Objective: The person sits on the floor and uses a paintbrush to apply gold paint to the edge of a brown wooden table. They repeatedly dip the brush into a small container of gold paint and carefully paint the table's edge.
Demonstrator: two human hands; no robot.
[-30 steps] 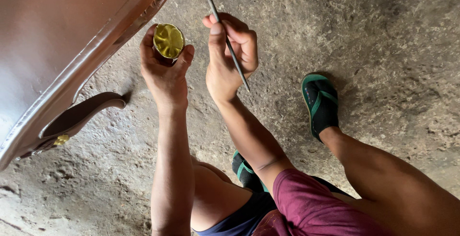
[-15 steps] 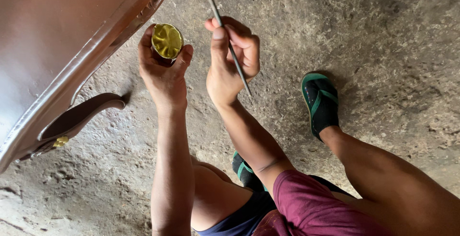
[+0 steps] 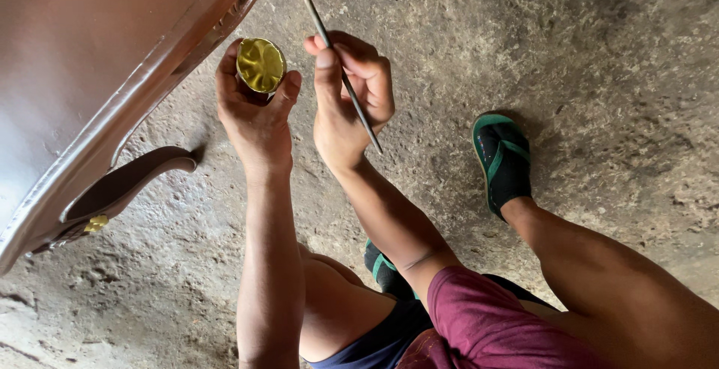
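My left hand [image 3: 255, 110] grips a small round tin of gold paint [image 3: 261, 65], held open side up just below the edge of a glossy brown piece of furniture [image 3: 97, 62]. My right hand [image 3: 348, 99] pinches a thin paintbrush [image 3: 338, 62] between thumb and fingers. The brush slants up and left, its tip reaching the carved edge of the furniture at the top of the view. Both hands are close together, a few centimetres apart.
A curved brown furniture leg [image 3: 127, 182] with a gold detail [image 3: 95, 224] sits at the left. Rough grey concrete floor [image 3: 599, 54] spreads all around. My feet wear green and black sandals, one sandal [image 3: 500, 161] at the right and another sandal [image 3: 383, 270] under my knee.
Both hands have shifted very slightly. The brush stays angled toward the furniture edge and the tin stays in my left hand.
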